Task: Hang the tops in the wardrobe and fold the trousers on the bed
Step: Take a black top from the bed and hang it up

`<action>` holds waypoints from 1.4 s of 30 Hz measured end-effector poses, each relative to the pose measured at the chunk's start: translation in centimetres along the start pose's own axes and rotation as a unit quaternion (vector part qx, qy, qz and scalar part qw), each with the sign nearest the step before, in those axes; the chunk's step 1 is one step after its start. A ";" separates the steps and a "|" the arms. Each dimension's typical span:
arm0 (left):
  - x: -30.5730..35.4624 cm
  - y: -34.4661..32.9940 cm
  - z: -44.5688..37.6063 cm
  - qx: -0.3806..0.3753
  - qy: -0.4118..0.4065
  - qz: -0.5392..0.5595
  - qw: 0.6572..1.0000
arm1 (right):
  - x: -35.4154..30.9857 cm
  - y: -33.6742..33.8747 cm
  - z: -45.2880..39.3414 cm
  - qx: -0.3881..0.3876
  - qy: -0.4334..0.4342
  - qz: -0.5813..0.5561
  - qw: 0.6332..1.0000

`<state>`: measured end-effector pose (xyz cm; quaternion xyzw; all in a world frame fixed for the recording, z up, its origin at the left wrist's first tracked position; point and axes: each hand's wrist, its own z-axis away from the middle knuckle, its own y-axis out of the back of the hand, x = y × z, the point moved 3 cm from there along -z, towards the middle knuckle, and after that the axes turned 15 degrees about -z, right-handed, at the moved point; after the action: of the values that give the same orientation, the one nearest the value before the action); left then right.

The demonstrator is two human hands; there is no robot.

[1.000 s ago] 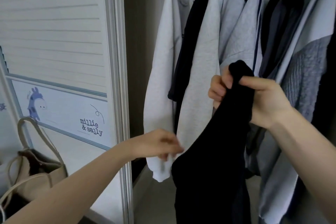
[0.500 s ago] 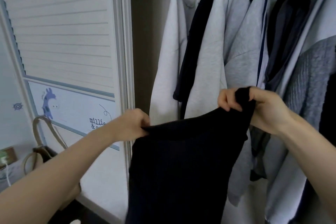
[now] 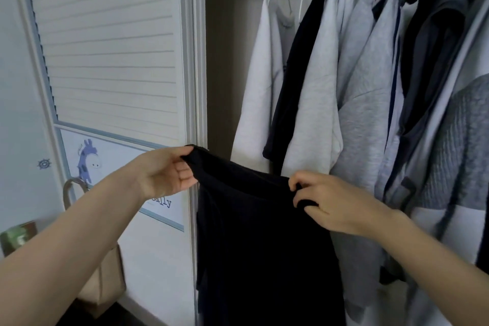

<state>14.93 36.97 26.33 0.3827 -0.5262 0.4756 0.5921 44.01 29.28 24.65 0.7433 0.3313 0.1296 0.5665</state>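
Between both hands (image 3: 330, 202), limp black garment (image 3: 264, 246)

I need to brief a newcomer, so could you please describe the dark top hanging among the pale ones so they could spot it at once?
Look inside the open wardrobe, right of the slatted door. Along the row of hangers, the black top hangs second from the left, between two pale grey sweatshirts, the only dark garment there.

Left hand (image 3: 165, 173) and right hand (image 3: 330, 200) raised apart, fingers pinched.
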 end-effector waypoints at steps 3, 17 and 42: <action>0.9 0.7 -0.4 0.038 -0.029 -0.035 0.998 | -0.2 0.1 -0.7 0.028 -0.011 -0.053 0.998; 14.0 -0.1 -2.1 0.181 -0.265 -0.166 0.932 | -5.9 11.9 -14.6 0.152 -0.037 -0.296 0.942; 15.9 -1.2 -6.1 0.149 -0.367 -0.189 0.899 | 8.4 25.8 -26.1 0.487 -0.247 -0.365 0.754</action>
<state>17.56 44.99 41.20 0.7060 -0.5468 0.2540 0.3716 44.43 50.80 55.54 0.7473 0.4447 -0.4540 0.1938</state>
